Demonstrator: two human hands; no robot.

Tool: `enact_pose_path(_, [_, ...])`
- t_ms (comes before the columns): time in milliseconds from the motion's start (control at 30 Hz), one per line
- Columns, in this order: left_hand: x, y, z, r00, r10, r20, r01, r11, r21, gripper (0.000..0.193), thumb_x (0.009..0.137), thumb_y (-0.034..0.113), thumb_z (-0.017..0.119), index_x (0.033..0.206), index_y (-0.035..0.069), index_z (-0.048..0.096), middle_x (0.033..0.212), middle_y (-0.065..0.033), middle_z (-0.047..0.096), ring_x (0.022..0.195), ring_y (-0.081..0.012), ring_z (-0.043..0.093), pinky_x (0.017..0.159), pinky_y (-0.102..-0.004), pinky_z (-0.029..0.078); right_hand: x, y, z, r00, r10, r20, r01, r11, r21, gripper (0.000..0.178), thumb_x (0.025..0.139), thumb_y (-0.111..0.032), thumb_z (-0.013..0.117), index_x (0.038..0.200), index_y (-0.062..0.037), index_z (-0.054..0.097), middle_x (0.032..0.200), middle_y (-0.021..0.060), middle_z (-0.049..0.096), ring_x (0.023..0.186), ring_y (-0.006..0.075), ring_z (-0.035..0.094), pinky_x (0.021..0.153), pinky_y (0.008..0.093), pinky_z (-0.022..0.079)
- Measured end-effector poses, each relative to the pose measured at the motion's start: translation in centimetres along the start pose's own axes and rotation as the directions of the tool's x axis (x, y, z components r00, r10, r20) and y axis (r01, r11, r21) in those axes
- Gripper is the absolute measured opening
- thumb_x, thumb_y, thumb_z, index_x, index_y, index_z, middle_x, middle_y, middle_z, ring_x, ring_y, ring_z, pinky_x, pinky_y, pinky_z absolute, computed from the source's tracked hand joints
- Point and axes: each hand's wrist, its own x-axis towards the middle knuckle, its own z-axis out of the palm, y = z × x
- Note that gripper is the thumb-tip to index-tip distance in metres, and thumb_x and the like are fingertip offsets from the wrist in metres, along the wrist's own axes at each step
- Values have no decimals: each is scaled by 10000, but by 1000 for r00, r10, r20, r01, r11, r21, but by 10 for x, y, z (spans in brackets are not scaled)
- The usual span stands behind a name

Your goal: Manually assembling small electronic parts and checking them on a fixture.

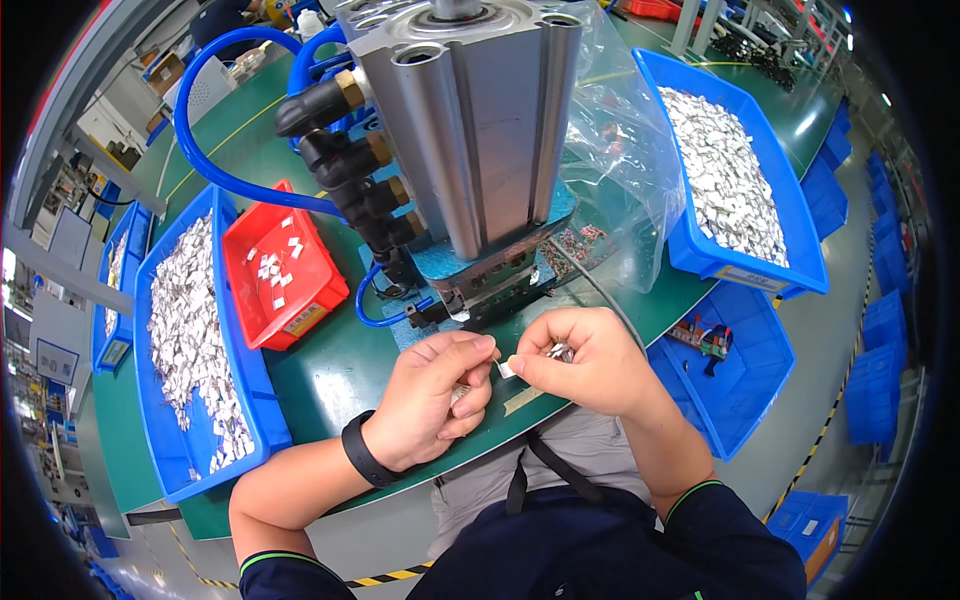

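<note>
My left hand [430, 395], with a black band on its wrist, is closed around several small white pieces, partly hidden by the curled fingers. Its thumb and forefinger are pressed together close to my right hand's fingertips. My right hand [590, 360] pinches a small flat white piece [505, 370] at the tip of its thumb. More small white and silvery pieces [560, 352] show inside its curled fingers. Both hands are above the front edge of the green table, just before a pneumatic press [470, 140] with a silver cylinder and blue base.
To the left, a red tray [312, 325] holds a few white pieces. Beside it stands a blue bin [265, 400] heaped with them. Another full blue bin [810, 265] is at the right, above a lower blue bin [765, 400]. Blue hoses [185, 120] and clear plastic [625, 150] surround the press.
</note>
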Motion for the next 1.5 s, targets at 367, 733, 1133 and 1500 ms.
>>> enact_pose_path(367, [0,1,0,999,27,26,-26,999,-25,261,966,243,486,960,-12,540,667,-24,481,443,-86,378,326,-207,230,17,-1,-8,990,124,-67,-101,955,278,166,814,-154,683,782,0,628,650,-32,546,519,13,419,438,197,314])
enact_pose_path(733, [3,0,-2,999,27,36,-28,999,27,241,961,238,454,947,8,527,678,-39,481,424,-98,348,312,-221,221,29,-5,-5,973,208,-99,-146,889,434,113,783,-57,651,784,33,582,606,23,512,426,28,380,365,188,241])
enact_pose_path(1133, [3,0,-1,999,12,31,-12,1000,21,227,958,228,452,943,13,521,675,-35,475,427,-100,348,314,-222,221,28,-5,-6,972,207,-107,-140,887,440,120,798,-62,652,794,36,585,608,26,516,426,23,382,358,183,237])
enact_pose_path(1500, [0,-1,-1,998,38,53,-38,999,-12,205,946,167,519,1083,17,547,683,-17,476,447,-79,389,329,-204,249,13,5,-1,997,58,-48,-49,985,164,184,820,-167,680,820,12,641,690,-23,576,599,20,466,498,197,364])
